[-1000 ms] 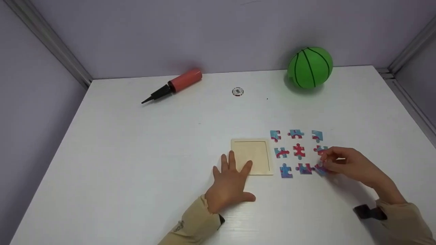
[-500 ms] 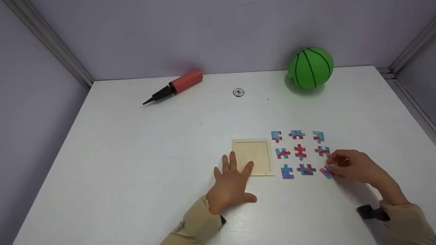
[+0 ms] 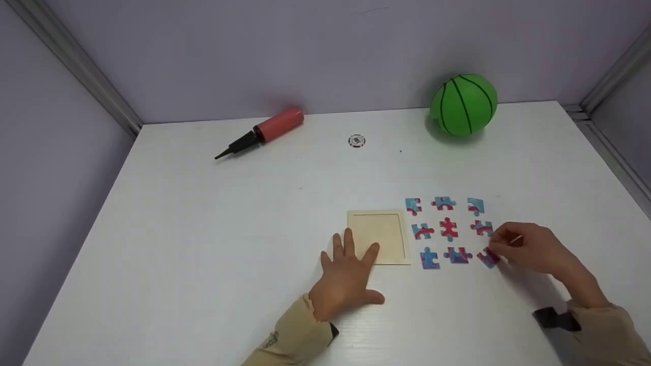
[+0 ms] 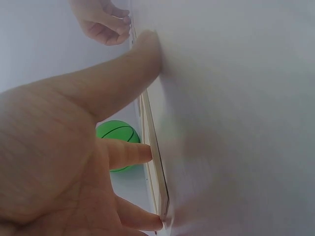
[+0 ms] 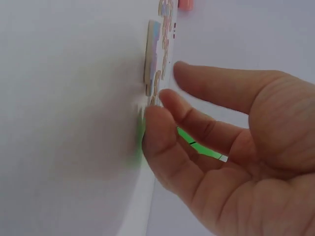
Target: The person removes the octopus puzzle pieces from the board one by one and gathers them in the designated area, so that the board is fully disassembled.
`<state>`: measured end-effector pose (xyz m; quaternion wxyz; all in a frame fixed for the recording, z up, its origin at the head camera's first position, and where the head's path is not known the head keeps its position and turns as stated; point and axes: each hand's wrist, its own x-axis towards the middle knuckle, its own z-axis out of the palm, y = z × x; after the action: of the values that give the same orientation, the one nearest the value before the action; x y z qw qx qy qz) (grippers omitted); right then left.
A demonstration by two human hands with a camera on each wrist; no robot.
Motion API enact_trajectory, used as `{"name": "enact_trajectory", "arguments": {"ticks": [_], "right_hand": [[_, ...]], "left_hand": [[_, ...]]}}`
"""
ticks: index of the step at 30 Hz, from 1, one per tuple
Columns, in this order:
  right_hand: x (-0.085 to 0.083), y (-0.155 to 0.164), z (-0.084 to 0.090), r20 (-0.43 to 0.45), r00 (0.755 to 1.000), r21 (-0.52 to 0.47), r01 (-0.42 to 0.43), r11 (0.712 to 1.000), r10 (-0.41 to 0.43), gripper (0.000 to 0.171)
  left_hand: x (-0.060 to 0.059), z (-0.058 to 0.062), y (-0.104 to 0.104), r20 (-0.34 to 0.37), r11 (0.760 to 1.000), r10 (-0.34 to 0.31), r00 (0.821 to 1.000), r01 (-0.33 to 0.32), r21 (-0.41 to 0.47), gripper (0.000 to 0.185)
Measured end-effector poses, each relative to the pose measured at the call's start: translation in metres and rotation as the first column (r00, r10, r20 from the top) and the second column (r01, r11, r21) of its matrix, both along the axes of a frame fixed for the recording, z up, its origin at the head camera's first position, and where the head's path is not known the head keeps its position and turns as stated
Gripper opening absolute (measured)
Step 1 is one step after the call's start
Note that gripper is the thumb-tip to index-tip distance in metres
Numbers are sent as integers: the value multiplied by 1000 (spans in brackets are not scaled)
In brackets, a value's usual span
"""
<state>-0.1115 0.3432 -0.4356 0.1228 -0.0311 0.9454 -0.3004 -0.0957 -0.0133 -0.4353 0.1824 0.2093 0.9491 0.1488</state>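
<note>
My left hand [image 3: 341, 284] lies with fingers spread. Some of its fingertips rest on the near left part of a shallow square wooden puzzle tray [image 3: 376, 229]. To the tray's right, several pink and blue jigsaw pieces lie apart in rows, among them a red centre piece [image 3: 448, 229]. At the near right corner of this group lies a turned purple-pink puzzle piece [image 3: 488, 257]. My right hand [image 3: 534, 249] is beside it, fingers loosely bent. In the right wrist view the thumb [image 5: 216, 86] stands apart from the other fingertips, and no piece shows between them.
A green ball [image 3: 464, 105] with black lines sits at the back right, by the wall. Further left lie a red and black hand pump [image 3: 277, 126] and a round poker chip [image 3: 356, 141]. Walls border the white table [image 3: 203, 229] at the back and sides.
My right hand has shifted slightly right with the corner puzzle piece, which now lies turned on the table beside the fingertips. My left hand keeps its place on the tray.
</note>
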Motion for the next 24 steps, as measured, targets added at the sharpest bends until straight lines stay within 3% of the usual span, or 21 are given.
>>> {"name": "enact_trajectory", "arguments": {"ticks": [11, 18, 24], "right_hand": [[-3, -4, -8, -19, 1000, -67, 17, 998, -18, 27], [4, -19, -6, -114, 993, -127, 30, 991, -45, 27], [2, -55, 15, -214, 966, -304, 77, 950, -147, 43]], "left_hand": [[0, -3, 4, 14, 1000, -6, 1000, 7, -14, 94], [2, -6, 5, 30, 1000, -7, 1000, 7, -10, 96], [-5, 1, -2, 14, 997, 34, 999, -35, 74, 97]]}}
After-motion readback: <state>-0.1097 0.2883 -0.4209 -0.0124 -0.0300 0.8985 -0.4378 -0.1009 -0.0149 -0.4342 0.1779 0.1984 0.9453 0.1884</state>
